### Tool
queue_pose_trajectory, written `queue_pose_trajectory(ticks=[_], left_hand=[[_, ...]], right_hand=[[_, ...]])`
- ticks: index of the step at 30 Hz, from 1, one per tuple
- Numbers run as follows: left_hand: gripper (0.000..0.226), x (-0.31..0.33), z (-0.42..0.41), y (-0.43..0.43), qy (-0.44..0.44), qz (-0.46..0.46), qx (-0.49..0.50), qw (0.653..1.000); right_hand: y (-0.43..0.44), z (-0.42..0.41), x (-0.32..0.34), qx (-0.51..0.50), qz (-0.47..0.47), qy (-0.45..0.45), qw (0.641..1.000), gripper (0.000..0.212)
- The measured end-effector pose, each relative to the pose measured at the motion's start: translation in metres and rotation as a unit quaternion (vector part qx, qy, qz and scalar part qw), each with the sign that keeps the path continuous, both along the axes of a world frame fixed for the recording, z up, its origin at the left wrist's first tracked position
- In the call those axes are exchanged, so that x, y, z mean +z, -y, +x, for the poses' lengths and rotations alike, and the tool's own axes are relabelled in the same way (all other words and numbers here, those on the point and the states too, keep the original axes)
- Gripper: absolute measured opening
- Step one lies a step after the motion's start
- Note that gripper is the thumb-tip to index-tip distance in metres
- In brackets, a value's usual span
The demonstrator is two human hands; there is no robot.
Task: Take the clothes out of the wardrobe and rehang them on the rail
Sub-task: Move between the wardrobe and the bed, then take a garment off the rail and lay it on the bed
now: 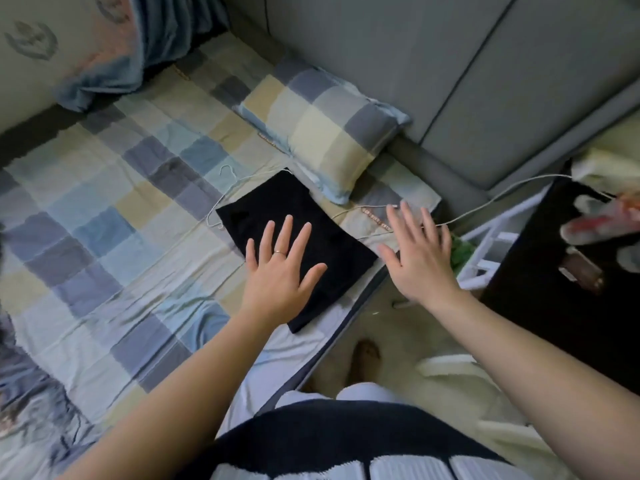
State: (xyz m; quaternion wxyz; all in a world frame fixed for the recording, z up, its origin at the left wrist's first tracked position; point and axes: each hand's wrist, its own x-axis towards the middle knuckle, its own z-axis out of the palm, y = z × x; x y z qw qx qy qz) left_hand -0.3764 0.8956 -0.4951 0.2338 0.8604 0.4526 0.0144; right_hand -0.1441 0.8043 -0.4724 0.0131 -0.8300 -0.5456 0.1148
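A folded black garment (287, 209) lies on the checked bed sheet (104, 188) near the bed's right edge. A thin white wire hanger (221, 188) lies partly under its far left corner. My left hand (277, 271) is spread flat over the garment's near half, a ring on one finger. My right hand (415, 258) hovers with straight fingers over the bed's edge, just right of the garment, holding nothing.
A checked pillow (322, 126) sits behind the garment against the grey padded headboard (433, 64). A white cable (485, 206) runs from the bed to a dark bedside table (554, 271) on the right. A white rack (485, 251) stands between them.
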Motion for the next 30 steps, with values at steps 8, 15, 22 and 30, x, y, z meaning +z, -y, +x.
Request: queue_pose_trajectory(ticks=[8,15,22,30], left_hand=[[0.072,0.041,0.11,0.075,0.023,0.038,-0.209,0.977],[0.071,0.078,0.219,0.203,0.054,0.072,-0.386,0.918],[0.077,0.129,0.316,0.385,0.098,0.113,-0.527,0.837],[0.073,0.182,0.395,0.602,0.231,0.115,-0.661,0.704]], right_hand=[[0.153,0.042,0.051,-0.16,0.048,0.041,0.985,0.064],[0.329,0.076,0.084,-0.328,0.059,0.089,0.939,0.068],[0.525,0.096,0.124,-0.459,0.089,0.141,0.872,0.066],[0.729,0.096,0.188,-0.567,0.091,0.226,0.787,0.067]])
